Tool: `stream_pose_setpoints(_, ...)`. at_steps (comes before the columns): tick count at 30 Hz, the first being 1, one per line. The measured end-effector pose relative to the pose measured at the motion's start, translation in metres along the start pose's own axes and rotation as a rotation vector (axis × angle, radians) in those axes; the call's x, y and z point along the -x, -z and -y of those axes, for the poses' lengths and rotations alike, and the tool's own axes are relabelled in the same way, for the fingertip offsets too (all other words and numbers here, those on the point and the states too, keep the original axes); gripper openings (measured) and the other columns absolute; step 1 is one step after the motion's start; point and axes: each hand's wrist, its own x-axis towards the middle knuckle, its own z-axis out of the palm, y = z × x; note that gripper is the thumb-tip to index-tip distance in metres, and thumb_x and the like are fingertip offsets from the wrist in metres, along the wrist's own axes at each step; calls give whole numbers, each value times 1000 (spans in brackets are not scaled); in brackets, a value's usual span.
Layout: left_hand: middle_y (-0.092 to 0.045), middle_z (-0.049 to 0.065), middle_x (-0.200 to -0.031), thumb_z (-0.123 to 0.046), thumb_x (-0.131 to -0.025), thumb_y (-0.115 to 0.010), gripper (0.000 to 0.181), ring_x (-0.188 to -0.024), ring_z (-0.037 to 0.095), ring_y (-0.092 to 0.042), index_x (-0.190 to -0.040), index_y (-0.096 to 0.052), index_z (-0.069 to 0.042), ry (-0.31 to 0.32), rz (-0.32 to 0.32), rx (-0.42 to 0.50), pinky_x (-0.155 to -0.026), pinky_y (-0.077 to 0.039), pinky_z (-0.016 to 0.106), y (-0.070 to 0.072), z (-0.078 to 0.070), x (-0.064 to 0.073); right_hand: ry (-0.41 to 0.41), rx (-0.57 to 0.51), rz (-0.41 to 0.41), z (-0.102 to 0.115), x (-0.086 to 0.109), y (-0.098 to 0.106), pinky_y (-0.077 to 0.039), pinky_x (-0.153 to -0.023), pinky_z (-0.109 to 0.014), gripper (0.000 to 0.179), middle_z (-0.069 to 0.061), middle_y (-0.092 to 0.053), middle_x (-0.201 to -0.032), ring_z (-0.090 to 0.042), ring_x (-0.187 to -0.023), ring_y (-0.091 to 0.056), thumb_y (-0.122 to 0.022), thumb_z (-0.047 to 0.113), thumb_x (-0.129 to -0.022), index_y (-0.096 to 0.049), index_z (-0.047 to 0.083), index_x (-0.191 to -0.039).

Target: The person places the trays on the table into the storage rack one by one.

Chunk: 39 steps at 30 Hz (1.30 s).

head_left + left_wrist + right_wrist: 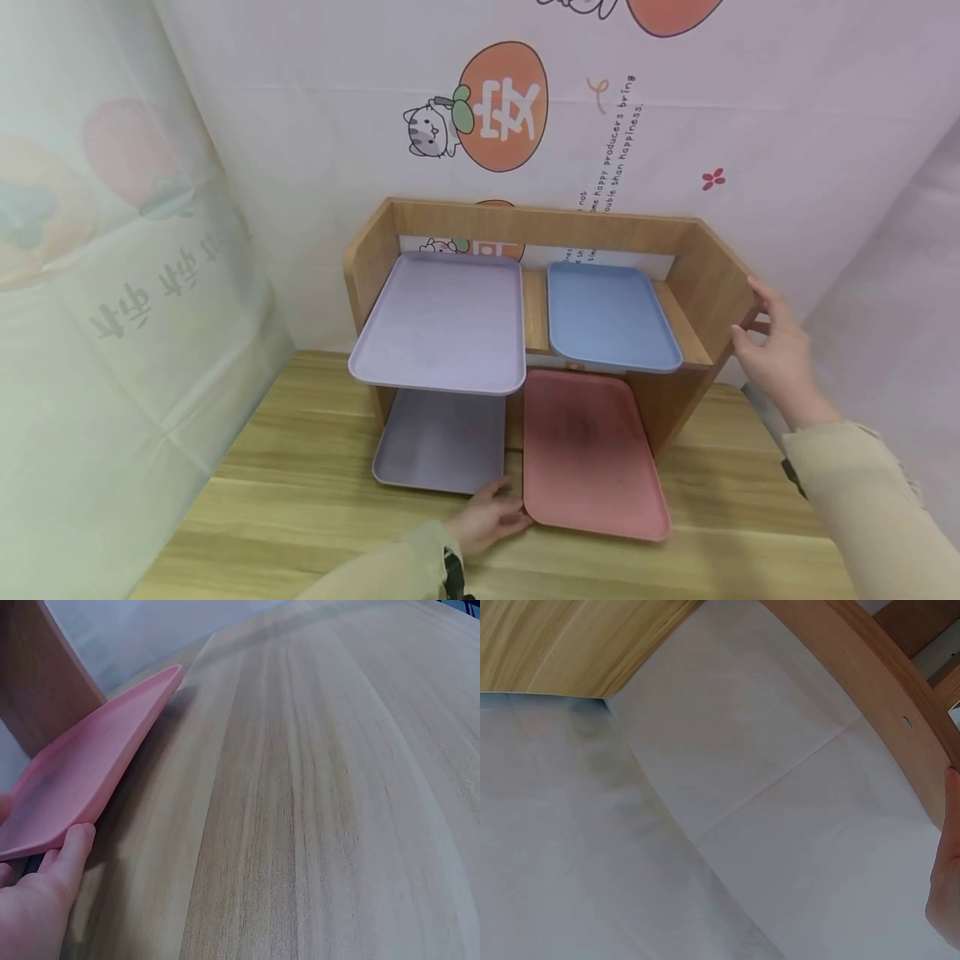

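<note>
A two-tier wooden desk shelf (600,227) holds shallow trays on both levels. My left hand (486,518) is at the front left corner of the pink tray (592,454), lower right. In the left wrist view, fingers (73,851) of that hand hold the corner of the pink tray (97,754) from below its rim, and its front edge stands over a shadow on the table. My right hand (780,354) grips the front edge of the shelf's right side panel, thumb on the inner side. The right wrist view shows only part of this hand (946,877) against the wood.
A lilac tray (446,325) and a blue tray (611,317) lie on the upper level, both jutting forward. A greyish-purple tray (442,442) sits below the lilac one. The wood-grain table (300,467) is bordered by printed cloth walls (315,142).
</note>
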Motion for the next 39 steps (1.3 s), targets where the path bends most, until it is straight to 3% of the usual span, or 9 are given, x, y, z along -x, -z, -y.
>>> stream_pose_setpoints(3,-39,34,-130,0,-93,-53,76,-111,36,-56,-148,-1,8,-10,10,19,-103,-44,47,0,-1,-2,2,5,1,0,0,0,-34,-55,0,70,-37,-38,-132,-57,-107,-46,-49,0,-91,-17,16,-151)
stream_pose_setpoints(9,-27,40,-139,-3,-93,-55,80,-120,40,-51,-148,3,5,-31,11,77,-106,-42,45,0,2,-9,-3,7,2,1,0,0,-34,-55,0,70,-37,-38,-133,-57,-108,-46,-49,1,-91,-16,17,-151)
stream_pose_setpoints(21,-24,40,-140,2,-95,-48,73,-128,46,-40,-148,2,5,-90,-57,162,-110,-36,46,-15,-5,-12,0,13,-18,-2,0,0,-33,-55,1,70,-38,-38,-133,-57,-107,-47,-49,0,-91,-17,15,-151)
stream_pose_setpoints(25,-20,38,-143,-1,-95,-49,73,-126,44,-42,-148,1,4,-100,-57,165,-110,-36,46,-11,1,-15,-3,16,-22,-3,0,-1,-32,-56,1,70,-38,-39,-132,-56,-107,-47,-49,0,-91,-17,15,-151)
stream_pose_setpoints(30,-28,34,-143,-7,-95,-52,77,-120,37,-51,-149,2,4,-69,-27,127,-109,-37,50,1,7,-21,-10,19,-14,-3,0,-1,-33,-57,1,71,-37,-40,-132,-56,-108,-47,-49,0,-91,-16,16,-151)
stream_pose_setpoints(32,-31,33,-141,-7,-96,-51,75,-119,36,-53,-149,1,4,-38,3,113,-108,-38,50,5,1,-20,-16,10,-6,-3,1,-2,-34,-56,0,72,-38,-39,-132,-57,-109,-47,-50,1,-91,-14,18,-152)
stream_pose_setpoints(35,-34,33,-141,-8,-97,-48,68,-120,37,-52,-148,-5,6,0,57,47,-107,-40,49,7,-19,-5,-17,-23,5,-7,6,-5,-37,-56,0,74,-39,-38,-133,-55,-110,-47,-50,3,-93,-11,22,-153)
stream_pose_setpoints(38,-38,32,-139,-10,-99,-44,59,-123,39,-49,-146,-15,8,-12,99,-47,-107,-39,49,8,-47,18,-4,-66,10,-14,18,-10,-42,-60,0,72,-39,-39,-132,-31,-103,-56,-51,9,-95,-10,24,-153)
stream_pose_setpoints(39,-40,31,-138,-12,-99,-44,57,-123,39,-49,-145,-17,8,-29,104,-81,-107,-39,50,10,-56,26,5,-76,12,-18,24,-12,-43,-60,0,71,-38,-39,-132,-17,-100,-58,-51,10,-95,-11,23,-153)
